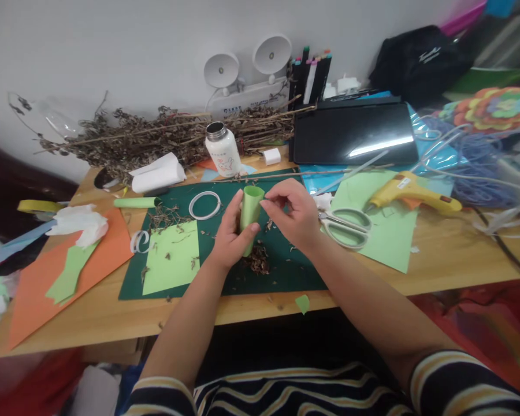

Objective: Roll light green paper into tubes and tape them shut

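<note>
My left hand (229, 237) is wrapped around a light green paper tube (250, 212), held upright over the dark green cutting mat (281, 271). My right hand (292, 216) pinches the tube's upper right rim with thumb and fingers. A small pile of dried plant bits (257, 261) lies on the mat just below the tube. A white tape ring (204, 205) rests on the mat to the left of my hands.
Scissors (344, 225) and a yellow glue gun (411, 193) lie on green paper to the right. A white bottle (222, 150), dried branches (156, 136), a black tablet (355, 136) and markers stand behind. Orange paper (47, 271) and a green sheet (171, 257) are left.
</note>
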Demonstrator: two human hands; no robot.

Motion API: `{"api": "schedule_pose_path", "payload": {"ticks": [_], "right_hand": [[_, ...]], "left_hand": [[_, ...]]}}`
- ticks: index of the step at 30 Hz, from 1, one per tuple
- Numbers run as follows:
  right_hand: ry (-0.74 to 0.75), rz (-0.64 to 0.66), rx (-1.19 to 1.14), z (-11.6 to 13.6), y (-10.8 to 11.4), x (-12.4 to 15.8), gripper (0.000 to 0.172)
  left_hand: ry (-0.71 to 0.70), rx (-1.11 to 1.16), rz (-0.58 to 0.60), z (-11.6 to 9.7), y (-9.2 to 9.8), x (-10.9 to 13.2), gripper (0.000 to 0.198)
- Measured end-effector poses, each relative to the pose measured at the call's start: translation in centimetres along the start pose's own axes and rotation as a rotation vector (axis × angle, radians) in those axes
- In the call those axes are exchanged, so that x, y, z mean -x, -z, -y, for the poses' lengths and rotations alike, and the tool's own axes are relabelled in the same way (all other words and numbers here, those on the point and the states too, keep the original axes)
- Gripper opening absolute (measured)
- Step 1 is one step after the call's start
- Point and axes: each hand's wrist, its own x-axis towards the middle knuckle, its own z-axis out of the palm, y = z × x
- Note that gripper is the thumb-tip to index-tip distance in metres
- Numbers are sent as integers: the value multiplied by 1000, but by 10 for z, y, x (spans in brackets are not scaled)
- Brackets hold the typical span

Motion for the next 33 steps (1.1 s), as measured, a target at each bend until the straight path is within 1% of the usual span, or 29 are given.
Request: {"api": "schedule_pose_path", "payload": {"ticks": [3,6,9,12,14,16,19,21,26,29,31,33], "right_hand": [[62,36,-6,0,1,-1,10],[78,78,-14,1,2,-2,10],[62,128,-33,4,5,-3,6],[1,218,-83,7,7,-5,3],[-48,269,-113,9,7,-5,3],[-62,287,-120,11,6,-5,3],[-9,268,-87,13,0,-6,5],[31,232,-51,14,-4,-6,7],[123,131,64,19,-9,-12,9],[213,155,94,28,-8,-14,10],[250,185,90,38,-6,-14,12],[254,190,74,49,-4,-11,13]], "left_hand": [[-29,-57,15,2,2,3,62],[-22,-93,50,0,6,6,66],[-34,-68,83,-4,10,6,69],[-38,6,75,-11,12,4,62],[-3,-8,50,-17,13,2,54],[38,-21,12,-24,12,0,43],[60,40,-89,-32,11,-6,24],[55,72,-151,-35,10,-10,16],[56,57,-216,-44,13,-14,11],[24,15,-297,-56,11,-10,10],[7,46,-342,-67,6,-6,9],[2,101,-391,-79,-1,0,9]]}}
